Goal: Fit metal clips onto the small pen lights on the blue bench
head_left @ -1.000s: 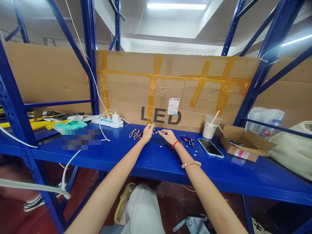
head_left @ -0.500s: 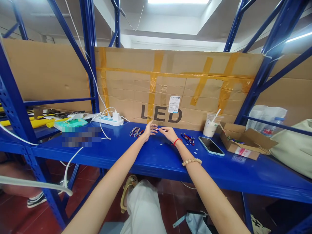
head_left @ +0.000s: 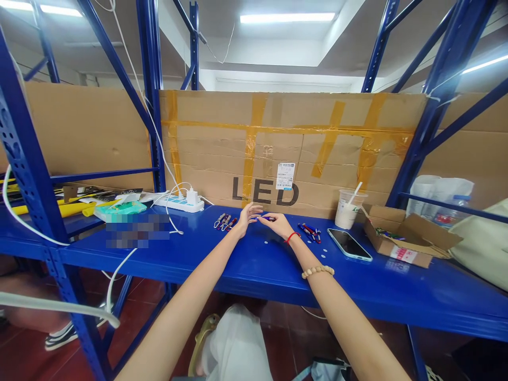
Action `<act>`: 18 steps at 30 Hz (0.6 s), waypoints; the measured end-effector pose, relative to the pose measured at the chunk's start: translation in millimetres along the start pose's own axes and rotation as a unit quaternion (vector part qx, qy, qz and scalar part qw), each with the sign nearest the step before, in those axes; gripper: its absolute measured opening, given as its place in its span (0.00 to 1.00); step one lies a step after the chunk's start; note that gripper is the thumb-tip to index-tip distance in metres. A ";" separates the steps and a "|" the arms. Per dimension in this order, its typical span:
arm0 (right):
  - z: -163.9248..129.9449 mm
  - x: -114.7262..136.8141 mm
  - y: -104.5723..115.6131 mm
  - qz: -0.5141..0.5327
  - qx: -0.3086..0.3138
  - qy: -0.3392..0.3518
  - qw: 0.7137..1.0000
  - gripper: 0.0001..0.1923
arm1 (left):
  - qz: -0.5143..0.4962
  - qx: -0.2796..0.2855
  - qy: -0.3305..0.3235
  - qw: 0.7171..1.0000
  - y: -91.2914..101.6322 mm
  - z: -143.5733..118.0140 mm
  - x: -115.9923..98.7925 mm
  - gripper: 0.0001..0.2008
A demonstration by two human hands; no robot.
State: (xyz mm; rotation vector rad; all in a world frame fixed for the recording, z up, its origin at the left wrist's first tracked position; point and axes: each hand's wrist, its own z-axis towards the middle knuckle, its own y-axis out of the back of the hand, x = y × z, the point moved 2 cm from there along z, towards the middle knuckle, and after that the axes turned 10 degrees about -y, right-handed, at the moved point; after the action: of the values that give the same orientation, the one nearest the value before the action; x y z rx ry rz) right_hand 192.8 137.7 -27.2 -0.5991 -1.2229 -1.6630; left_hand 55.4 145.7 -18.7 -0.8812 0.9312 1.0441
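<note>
My right hand [head_left: 280, 226] is closed in a pinch around a small dark-blue tube [head_left: 270, 218] above the blue shelf. To its left, my left hand [head_left: 246, 217] has its fingers stretched out and apart. Its fingertips are close to the tube's left end; whether they touch it I cannot tell. Several small metal tubes with silver clips [head_left: 225, 221] lie in a row on the left of my hands. A loose pile of blue and red tubes [head_left: 310, 233] lies beside my right wrist.
Right of the pile are a phone [head_left: 349, 244], a cup with a straw [head_left: 346, 211] and an open cardboard box [head_left: 400, 238]. A power strip [head_left: 182, 202] with cables stands at the back left. Taped cardboard [head_left: 214, 153] backs the shelf, between blue posts [head_left: 150, 106].
My view has tilted up slightly, so the scene sits lower. More of the tube shows in my right hand. The piles on both sides have kept their places.
</note>
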 end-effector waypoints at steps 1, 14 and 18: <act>0.2 -0.4 -0.1 -0.001 -0.001 0.001 1.000 0.21 | 0.000 -0.009 -0.008 1.000 0.7 0.4 -0.5 0.25; 3.0 -1.8 3.0 -0.015 -0.025 0.010 1.000 0.20 | -0.034 -0.008 -0.008 0.999 1.3 0.0 -2.0 0.26; 4.5 -3.5 3.9 -0.022 -0.040 0.003 0.999 0.21 | -0.016 -0.010 -0.008 1.000 0.7 -2.5 -2.8 0.27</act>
State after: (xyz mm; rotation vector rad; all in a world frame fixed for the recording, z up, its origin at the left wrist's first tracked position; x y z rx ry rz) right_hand 197.1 143.1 -26.6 -0.6200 -1.1773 -1.7573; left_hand 53.6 142.8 -17.1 -0.9010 0.8906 1.0332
